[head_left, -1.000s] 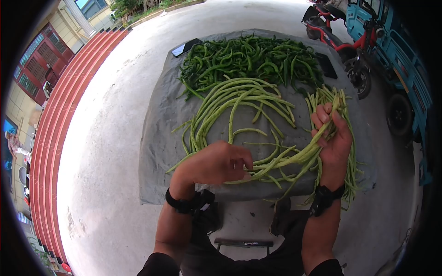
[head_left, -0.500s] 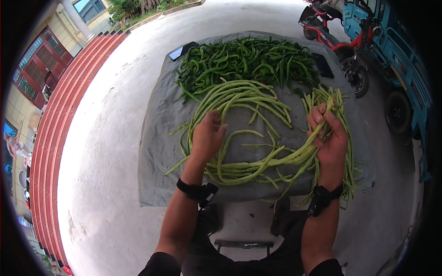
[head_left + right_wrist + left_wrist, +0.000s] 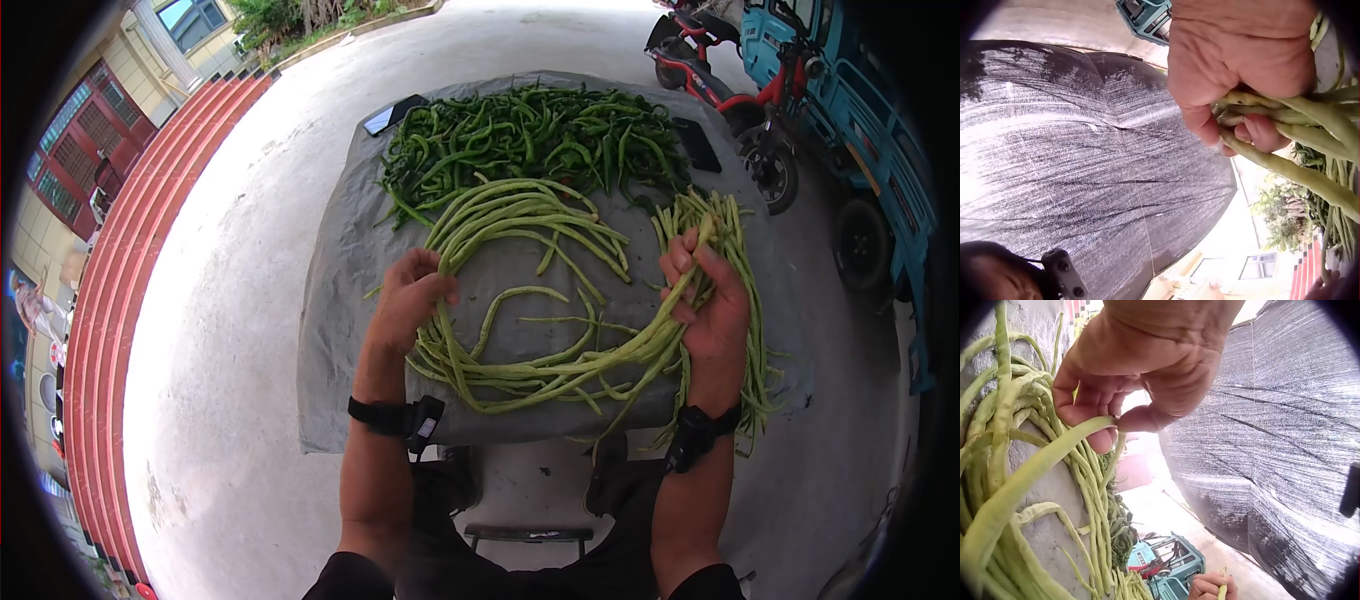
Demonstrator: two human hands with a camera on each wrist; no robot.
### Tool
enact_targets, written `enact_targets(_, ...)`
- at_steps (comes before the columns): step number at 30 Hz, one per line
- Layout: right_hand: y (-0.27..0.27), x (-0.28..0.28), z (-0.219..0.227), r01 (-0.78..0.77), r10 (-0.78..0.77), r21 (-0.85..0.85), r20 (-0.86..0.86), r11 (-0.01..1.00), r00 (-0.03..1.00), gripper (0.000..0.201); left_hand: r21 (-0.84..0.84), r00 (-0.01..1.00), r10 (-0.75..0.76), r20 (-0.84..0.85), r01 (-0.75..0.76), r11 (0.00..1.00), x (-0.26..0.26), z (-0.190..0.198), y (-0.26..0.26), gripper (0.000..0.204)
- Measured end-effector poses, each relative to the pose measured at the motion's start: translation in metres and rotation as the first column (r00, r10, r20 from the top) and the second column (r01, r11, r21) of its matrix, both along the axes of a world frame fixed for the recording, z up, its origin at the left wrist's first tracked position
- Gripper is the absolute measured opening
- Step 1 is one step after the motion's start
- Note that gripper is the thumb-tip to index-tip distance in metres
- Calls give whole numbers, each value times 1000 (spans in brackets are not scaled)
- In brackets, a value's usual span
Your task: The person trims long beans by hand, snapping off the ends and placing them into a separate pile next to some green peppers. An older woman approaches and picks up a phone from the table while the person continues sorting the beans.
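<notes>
My left hand (image 3: 408, 298) is at the left side of the looped long beans. In the left wrist view, its thumb and fingertips pinch the end of one pale green long bean (image 3: 1038, 465). My right hand (image 3: 716, 305) grips a bunch of long beans (image 3: 640, 346) near their ends, fingers curled around them; the rest of the bunch sweeps left in a curve. Several more long beans (image 3: 510, 215) lie in an arc across the grey cloth (image 3: 335, 350). Beneath and beside my right hand lies another pile of long beans (image 3: 754, 320).
A broad heap of green peppers (image 3: 540, 140) covers the far part of the cloth. A phone (image 3: 394, 116) lies at its left, a dark flat device (image 3: 697, 145) at its right. Beyond stand a red scooter (image 3: 720, 85) and a blue three-wheeler (image 3: 870, 130). Red steps (image 3: 150, 270) run along the left.
My left hand has moved from the near beans up and left to the loop's left side, where it now pinches a bean end. The right hand keeps its grip, nearly still.
</notes>
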State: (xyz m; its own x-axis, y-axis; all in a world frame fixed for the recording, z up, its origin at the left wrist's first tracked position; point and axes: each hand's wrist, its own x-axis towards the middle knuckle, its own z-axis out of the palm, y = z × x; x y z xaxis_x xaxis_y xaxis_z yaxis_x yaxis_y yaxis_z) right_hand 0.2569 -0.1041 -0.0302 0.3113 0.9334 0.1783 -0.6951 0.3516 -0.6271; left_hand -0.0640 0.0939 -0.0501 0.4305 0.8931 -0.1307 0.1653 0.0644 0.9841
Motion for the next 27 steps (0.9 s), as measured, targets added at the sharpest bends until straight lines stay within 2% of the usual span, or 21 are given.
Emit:
enact_targets(3,2,-4,1,11,-11,-31,-1,999,1000,16,12,997,-3,77,2,1000,-5,-7,3,30)
enact_targets(6,3,-8,3,43,-40,-101,34,994,999,15,-84,990,30,141,-18,996,-3,-6,1,32)
enact_targets(9,5,-11,3,82,-77,-168,36,982,996,15,-114,985,-100,138,116,987,-7,3,0,37)
enact_targets(12,7,-9,0,110,-104,-204,41,973,994,16,-93,981,-120,150,135,986,-3,3,-3,39)
enact_targets(15,9,-10,2,127,-130,-303,11,944,991,16,-99,941,132,312,-106,989,18,10,-15,38)
enact_targets(18,12,-12,-2,98,-105,-319,-5,943,994,17,-38,916,50,398,-38,999,20,28,-25,37)
enact_targets(21,16,-20,-1,117,-119,-346,15,931,993,18,19,900,-127,417,131,991,17,42,-36,33)
enact_targets(24,17,-25,-1,134,-125,-323,47,937,991,20,101,950,-103,295,76,992,32,42,-55,29)
enact_targets(27,18,-30,-2,160,-150,-292,56,943,987,20,130,925,-154,348,115,985,47,39,-70,28)
